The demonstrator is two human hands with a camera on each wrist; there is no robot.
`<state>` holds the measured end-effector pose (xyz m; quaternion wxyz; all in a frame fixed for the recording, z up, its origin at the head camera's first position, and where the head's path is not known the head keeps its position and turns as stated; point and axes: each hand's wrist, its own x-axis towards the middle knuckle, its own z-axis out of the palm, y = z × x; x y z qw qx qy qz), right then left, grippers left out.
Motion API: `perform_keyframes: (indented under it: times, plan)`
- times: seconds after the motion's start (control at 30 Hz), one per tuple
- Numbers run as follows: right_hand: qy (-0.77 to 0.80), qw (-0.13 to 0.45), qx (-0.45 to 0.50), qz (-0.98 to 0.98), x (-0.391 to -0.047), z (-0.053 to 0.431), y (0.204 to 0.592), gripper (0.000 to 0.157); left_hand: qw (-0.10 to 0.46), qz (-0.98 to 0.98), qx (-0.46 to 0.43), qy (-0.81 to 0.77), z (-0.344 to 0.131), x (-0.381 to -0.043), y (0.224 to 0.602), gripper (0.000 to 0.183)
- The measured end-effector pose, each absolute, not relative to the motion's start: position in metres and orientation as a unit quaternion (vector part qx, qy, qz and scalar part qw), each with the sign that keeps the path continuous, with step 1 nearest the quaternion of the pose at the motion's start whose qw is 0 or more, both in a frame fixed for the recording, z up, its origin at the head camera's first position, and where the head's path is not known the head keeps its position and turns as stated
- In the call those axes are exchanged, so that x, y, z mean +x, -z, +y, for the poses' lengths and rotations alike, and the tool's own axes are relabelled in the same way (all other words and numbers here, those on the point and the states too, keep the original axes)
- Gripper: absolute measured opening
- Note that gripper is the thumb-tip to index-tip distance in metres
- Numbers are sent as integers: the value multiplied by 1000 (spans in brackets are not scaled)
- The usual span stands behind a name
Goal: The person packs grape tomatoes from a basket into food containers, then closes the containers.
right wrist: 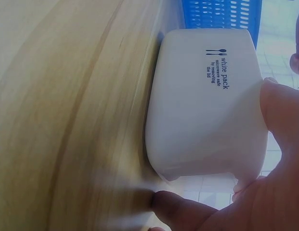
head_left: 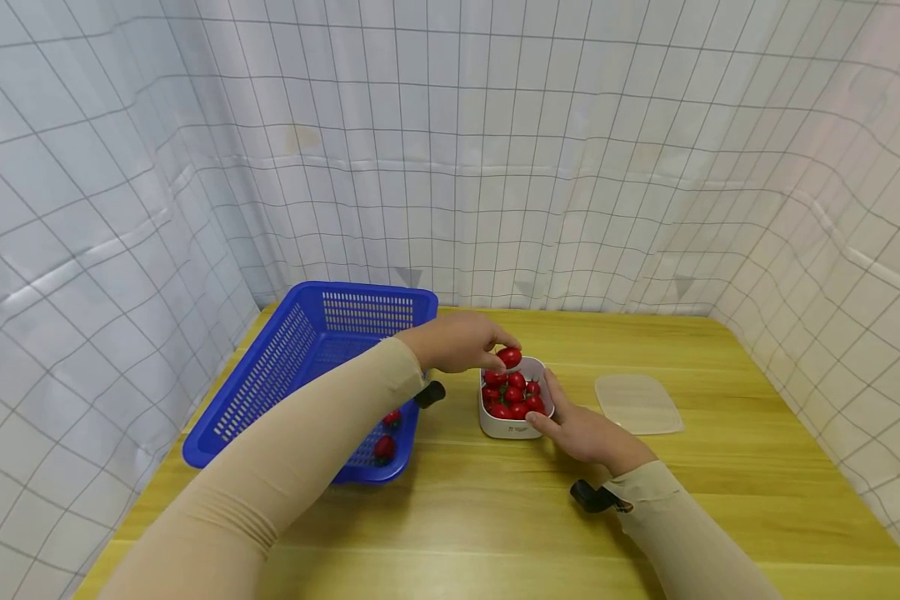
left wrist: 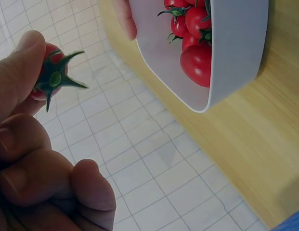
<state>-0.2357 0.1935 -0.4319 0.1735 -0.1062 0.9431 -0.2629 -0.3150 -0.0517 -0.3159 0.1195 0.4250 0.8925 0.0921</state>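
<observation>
Between thumb and index finger, my left hand (head_left: 461, 342) pinches a red cherry tomato (head_left: 510, 357) just above the white food container (head_left: 510, 429). Its green star-shaped stem top faces the camera in the left wrist view, where the other fingers curl below. Several more cherry tomatoes (left wrist: 196, 65), some with green stems, are heaped in the container. My right hand (head_left: 581, 429) holds the container by its near right corner, the thumb at the front rim and fingers along the right side. In the right wrist view, the container's printed wall (right wrist: 202, 106) reads "white pack".
At the left stands a blue slotted plastic basket (head_left: 367, 475), with a couple of tomatoes (head_left: 384, 448) in its near right corner, partly behind my left forearm. A translucent flat lid (head_left: 637, 404) lies on the wooden table (head_left: 480, 517) to the right. Gridded white curtains (head_left: 450, 167) enclose the table.
</observation>
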Motion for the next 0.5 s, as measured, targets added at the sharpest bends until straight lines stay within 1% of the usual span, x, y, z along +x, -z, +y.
perform_keyframes:
  times: [0.2, 0.5]
  plan:
    - [263, 175, -103, 943, -236, 194, 432, 101, 125, 892, 425, -87, -50, -315, 316, 50]
    - [262, 172, -105, 944, -236, 194, 433, 100, 127, 893, 417, -109, -61, -316, 311, 49]
